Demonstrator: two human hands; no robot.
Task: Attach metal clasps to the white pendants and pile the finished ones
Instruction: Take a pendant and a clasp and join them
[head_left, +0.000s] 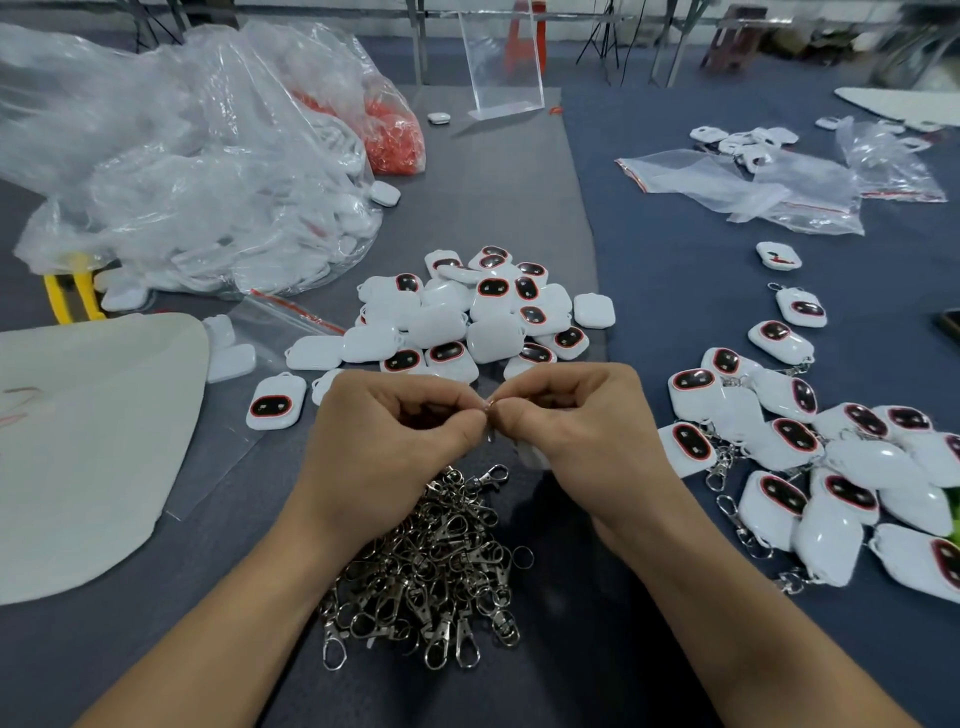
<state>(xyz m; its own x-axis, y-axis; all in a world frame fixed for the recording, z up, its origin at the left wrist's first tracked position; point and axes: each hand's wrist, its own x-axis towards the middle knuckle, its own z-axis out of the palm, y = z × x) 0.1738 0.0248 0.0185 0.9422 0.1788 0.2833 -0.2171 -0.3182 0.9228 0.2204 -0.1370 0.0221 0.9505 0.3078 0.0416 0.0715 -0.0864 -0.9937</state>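
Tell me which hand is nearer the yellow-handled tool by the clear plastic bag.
Left. The left hand is to the right of the yellow-handled tool, closer to the camera; the right hand lies beyond it, farther right.

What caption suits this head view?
Left hand and right hand pinch a metal clasp near the clasp heap, pendants beyond.

Grey-covered table (519, 208) carries white pendants (493, 338), a clasp heap (431, 561), plastic bags (208, 197), perhaps yellow pliers (67, 291).

Soft, even overhead light, a dark shadow pooling on the table (571, 545) up front; glare glinting off the plastic bags (197, 171), top-right corner smeared with blur, edges bowing outward
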